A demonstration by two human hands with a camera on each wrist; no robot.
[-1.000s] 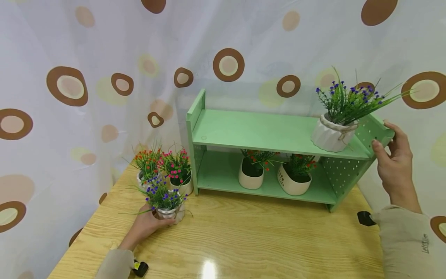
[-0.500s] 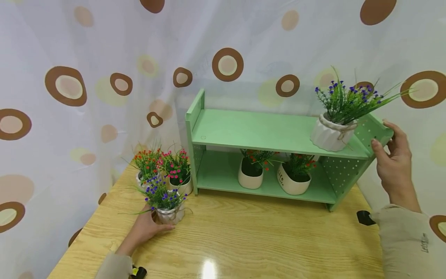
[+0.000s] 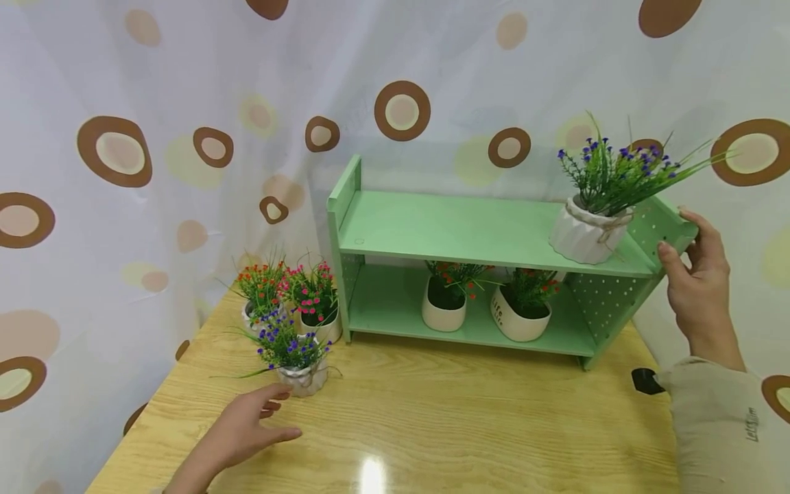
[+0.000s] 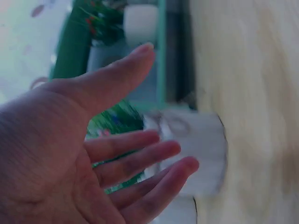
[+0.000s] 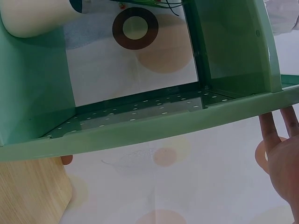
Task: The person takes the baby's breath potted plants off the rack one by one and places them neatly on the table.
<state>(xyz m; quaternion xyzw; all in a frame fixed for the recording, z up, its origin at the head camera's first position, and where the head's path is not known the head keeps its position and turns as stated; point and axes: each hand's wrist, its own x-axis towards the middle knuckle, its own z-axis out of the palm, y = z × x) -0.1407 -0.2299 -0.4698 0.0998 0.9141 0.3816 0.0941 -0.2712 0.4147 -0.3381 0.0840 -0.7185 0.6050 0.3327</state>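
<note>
In the head view the left hand (image 3: 241, 429) is off the white ribbed pot (image 3: 304, 379) with purple flowers (image 3: 286, 343), just in front of it, thumb and fingers spread. The left wrist view shows the same hand (image 4: 98, 144) empty before the blurred pot (image 4: 198, 149). At the right end of the green two-tier shelf (image 3: 444, 223), the right hand (image 3: 700, 285) grips the top of the side panel, thumb on its near side. The right wrist view has the right hand (image 5: 282, 158) at that panel (image 5: 140, 133), partly cut off by the frame.
A second white pot (image 3: 586, 237) with purple flowers stands on the shelf's top right. Two cream pots (image 3: 444, 314) (image 3: 524, 324) stand on the lower tier. Left of the shelf are pots with red flowers (image 3: 260, 288) and pink flowers (image 3: 313, 295). A patterned curtain (image 3: 247, 68) hangs behind.
The left hand has let go of the white ribbed pot and drawn back toward the near edge, its fingers now apart. The right hand keeps its grip on the shelf's side panel.
</note>
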